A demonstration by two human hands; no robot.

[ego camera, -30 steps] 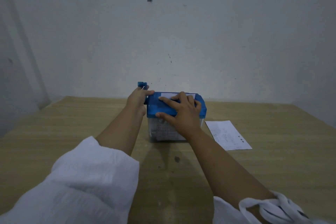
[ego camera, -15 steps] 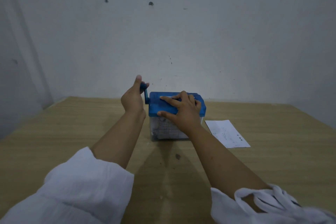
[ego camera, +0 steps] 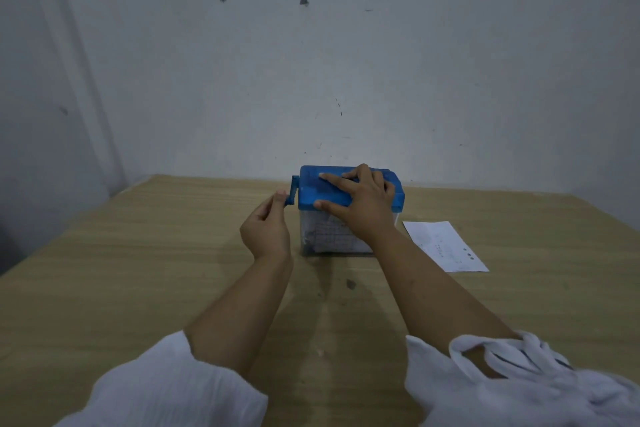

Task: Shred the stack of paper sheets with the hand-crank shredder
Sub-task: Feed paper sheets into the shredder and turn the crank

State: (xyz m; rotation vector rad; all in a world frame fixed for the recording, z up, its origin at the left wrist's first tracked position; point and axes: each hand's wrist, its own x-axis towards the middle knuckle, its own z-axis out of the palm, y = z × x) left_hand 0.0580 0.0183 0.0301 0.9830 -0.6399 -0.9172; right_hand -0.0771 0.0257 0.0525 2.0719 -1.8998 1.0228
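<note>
A hand-crank shredder (ego camera: 311,191) with a blue top and a clear bin of paper shreds stands mid-table near the back wall. Its blue crank (ego camera: 292,191) sticks out on the left side, hanging downward. My left hand (ego camera: 265,230) pinches the crank's handle at its low end. My right hand (ego camera: 362,206) lies flat over the blue top, fingers spread, pressing down. A white sheet of paper (ego camera: 445,246) with faint print lies flat on the table to the right of the shredder.
The wooden table (ego camera: 138,270) runs up to a grey wall at the back and on the left. A small dark spot (ego camera: 350,283) marks the table just in front of the shredder. White sleeves cover both forearms near the bottom edge.
My left hand has swung the crank from the top of its turn down toward me to the low side. The right hand stays on the lid; the paper strip at the slot is gone.
</note>
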